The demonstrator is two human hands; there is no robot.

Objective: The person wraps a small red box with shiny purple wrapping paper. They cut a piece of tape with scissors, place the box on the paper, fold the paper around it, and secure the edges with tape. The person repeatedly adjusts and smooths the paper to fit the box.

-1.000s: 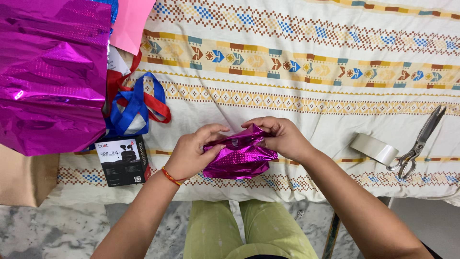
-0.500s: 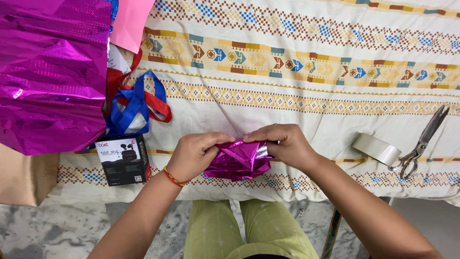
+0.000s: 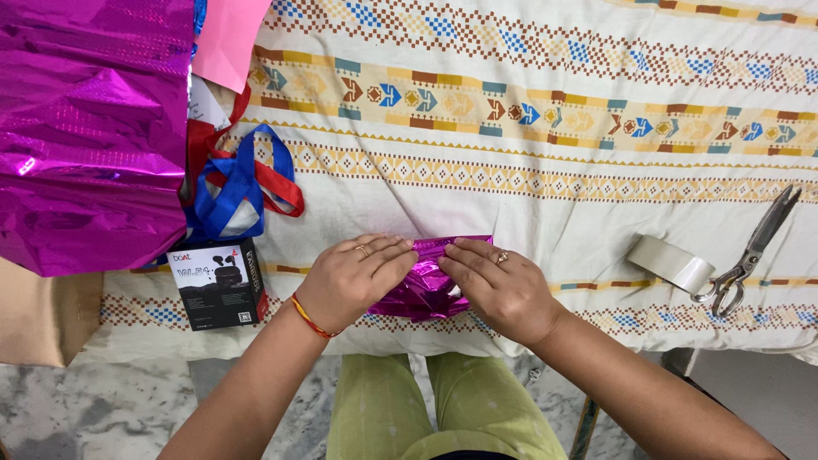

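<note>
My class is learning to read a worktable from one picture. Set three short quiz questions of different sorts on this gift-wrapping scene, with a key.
1. True or false: both hands lie flat on the parcel.
2. Which thing lies nearest the scissors? A) black box B) tape roll C) blue and red bag
3. Fill in: the black box lies on the side of the person's ____ hand.

Key:
1. True: the left hand and right hand press down on it.
2. B, the tape roll.
3. left
</note>
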